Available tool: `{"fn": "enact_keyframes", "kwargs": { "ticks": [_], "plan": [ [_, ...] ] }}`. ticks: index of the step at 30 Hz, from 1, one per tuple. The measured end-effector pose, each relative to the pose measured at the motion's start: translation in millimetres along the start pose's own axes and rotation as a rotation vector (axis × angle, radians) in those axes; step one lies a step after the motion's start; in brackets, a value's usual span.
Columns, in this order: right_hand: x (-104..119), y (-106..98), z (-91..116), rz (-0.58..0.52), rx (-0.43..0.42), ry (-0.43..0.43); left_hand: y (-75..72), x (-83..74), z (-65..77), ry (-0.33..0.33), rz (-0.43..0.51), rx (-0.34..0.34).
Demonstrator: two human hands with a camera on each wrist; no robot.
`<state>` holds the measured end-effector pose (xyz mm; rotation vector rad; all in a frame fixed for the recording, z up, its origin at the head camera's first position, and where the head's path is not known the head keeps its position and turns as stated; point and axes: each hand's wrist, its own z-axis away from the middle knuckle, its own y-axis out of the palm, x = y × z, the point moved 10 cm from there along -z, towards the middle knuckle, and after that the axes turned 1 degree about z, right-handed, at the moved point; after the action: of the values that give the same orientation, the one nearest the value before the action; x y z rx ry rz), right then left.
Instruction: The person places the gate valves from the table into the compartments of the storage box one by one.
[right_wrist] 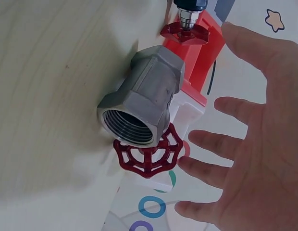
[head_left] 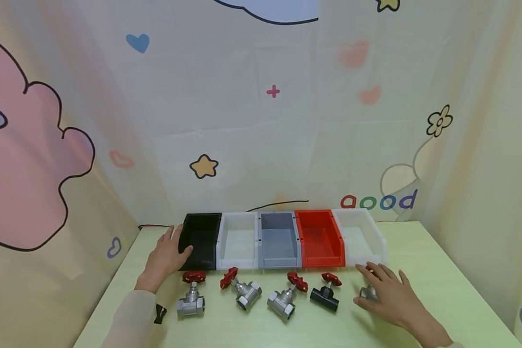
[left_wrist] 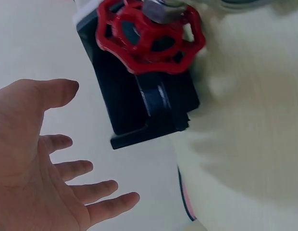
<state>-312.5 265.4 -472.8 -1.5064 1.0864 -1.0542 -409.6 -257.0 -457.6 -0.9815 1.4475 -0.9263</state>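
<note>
My left hand (head_left: 167,255), fingers spread, is at the left side of the black bin (head_left: 198,241); the head view does not settle whether it touches. In the left wrist view its palm holds nothing, near that bin and a red handwheel (left_wrist: 149,48). Over a metal gate valve (head_left: 368,293) at the right hovers my right hand (head_left: 389,296), covering most of it. The right wrist view shows this valve's threaded body (right_wrist: 144,91) and red handwheel (right_wrist: 148,163), apart from the loosely spread fingers.
White (head_left: 239,239), grey (head_left: 279,241), red (head_left: 321,239) and another white bin (head_left: 360,237) continue the row. Before them lie metal valves (head_left: 191,305), (head_left: 248,294), (head_left: 282,303) and a black-bodied valve (head_left: 325,298). A small black item (head_left: 159,314) is near the left sleeve.
</note>
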Motion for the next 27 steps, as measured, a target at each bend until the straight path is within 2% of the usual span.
{"fn": "enact_keyframes", "kwargs": {
  "ticks": [7,13,22,27],
  "plan": [
    [-4,1,2,-0.017,0.032,0.01,3.8,8.1,-4.0,0.0,0.007,-0.002],
    [-7,1,3,0.005,0.014,-0.003,9.3,12.3,-7.8,0.006,0.005,0.013],
    [-10,-2,5,0.02,-0.034,-0.022,14.6,16.0,-9.0,-0.014,0.075,0.053],
    [-9,0,4,0.003,-0.016,-0.034,16.7,16.7,-9.8,-0.012,0.077,0.06]
  ]
}}
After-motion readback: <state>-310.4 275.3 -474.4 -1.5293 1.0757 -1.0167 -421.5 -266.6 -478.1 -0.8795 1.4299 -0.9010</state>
